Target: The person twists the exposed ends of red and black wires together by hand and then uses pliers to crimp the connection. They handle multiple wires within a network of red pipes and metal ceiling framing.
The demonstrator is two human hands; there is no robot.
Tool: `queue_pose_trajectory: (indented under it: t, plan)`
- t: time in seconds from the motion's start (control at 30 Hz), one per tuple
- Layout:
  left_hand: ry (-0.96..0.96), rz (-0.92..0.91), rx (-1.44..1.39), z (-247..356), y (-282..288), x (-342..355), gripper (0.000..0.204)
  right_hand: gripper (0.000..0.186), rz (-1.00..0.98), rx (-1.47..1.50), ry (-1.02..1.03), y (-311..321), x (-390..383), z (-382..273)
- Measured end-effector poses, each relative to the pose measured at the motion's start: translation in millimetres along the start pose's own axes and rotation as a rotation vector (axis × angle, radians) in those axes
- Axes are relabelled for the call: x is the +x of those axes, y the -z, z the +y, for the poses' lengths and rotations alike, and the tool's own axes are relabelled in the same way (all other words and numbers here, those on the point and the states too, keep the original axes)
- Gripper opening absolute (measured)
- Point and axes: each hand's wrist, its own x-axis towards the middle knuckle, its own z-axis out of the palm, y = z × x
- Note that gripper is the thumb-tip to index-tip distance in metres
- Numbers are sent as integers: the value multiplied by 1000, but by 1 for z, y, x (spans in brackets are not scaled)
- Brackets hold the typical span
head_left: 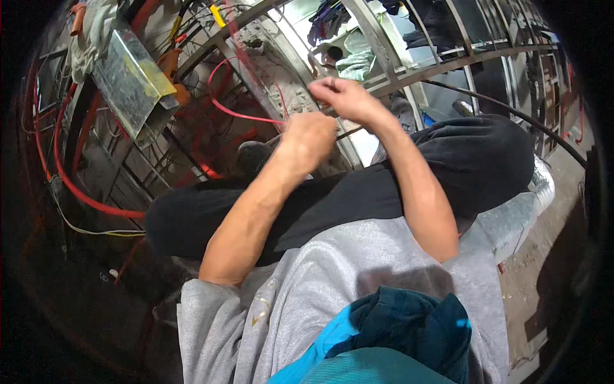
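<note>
My left hand (310, 139) is closed in front of my lap, knuckles up. A thin pink-red wire (252, 118) loops in from the far left and runs into this fist. My right hand (348, 101) hovers just beyond and to the right, its fingers curled together and slightly blurred. Whatever lies between those fingers is too small or hidden to name. The two hands are close to each other. Behind them runs a curved metal frame bar (409, 78).
A sheet-metal box (134, 80) with a yellow patch stands at the far left. Thick red tubing (96, 203) bends toward my left knee. A black cable (511, 112) passes my right knee, near silver foil duct (543, 182). Light cloth (359, 56) lies beyond the frame.
</note>
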Motion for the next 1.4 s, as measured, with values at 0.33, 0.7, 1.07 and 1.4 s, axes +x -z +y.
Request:
queue_pose_trajectory:
  t: [0.33, 0.7, 1.07, 1.4]
  plan:
    - [-163, 189, 220, 60, -58, -1, 16, 49, -713, 50, -184, -19, -18, -42]
    - [-155, 129, 258, 44, -53, 20, 28, 53, -508, -299, -78, 2, -12, -42]
    - [-189, 144, -25, 34, 2, -27, 27, 27, -226, 65, 89, 16, -8, -40]
    - [621, 57, -145, -55, 22, -36, 46, 43, 178, 36, -106, -17, 3, 0]
